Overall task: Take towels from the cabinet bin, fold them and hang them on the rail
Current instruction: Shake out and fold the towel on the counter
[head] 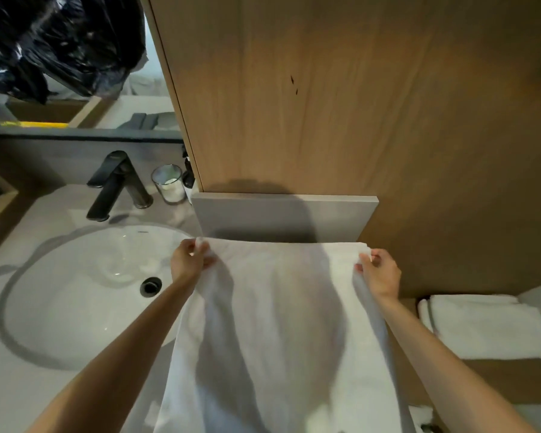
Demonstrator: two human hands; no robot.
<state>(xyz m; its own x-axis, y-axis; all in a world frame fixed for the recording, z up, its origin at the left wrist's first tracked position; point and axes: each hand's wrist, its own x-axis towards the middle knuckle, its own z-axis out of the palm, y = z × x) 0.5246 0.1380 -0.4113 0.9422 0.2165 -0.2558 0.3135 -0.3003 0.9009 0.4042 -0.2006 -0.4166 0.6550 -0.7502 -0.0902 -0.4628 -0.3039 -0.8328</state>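
Observation:
A large white towel (pixel 278 323) is stretched flat in front of me, its far edge near the grey backsplash (pixel 281 217) below a wooden cabinet (pixel 341 95). My left hand (pixel 189 260) pinches the towel's far left corner. My right hand (pixel 378 273) pinches the far right corner. The towel's near part hangs down towards me and out of view. A folded white towel (pixel 484 326) lies at the right on a wooden surface. No rail or bin shows.
A white round sink (pixel 85 295) with a black drain sits at the left, a black faucet (pixel 116 182) behind it. A glass tumbler (pixel 169 182) and a dark bottle (pixel 188 173) stand by the cabinet. A black plastic bag (pixel 60 42) shows at the upper left.

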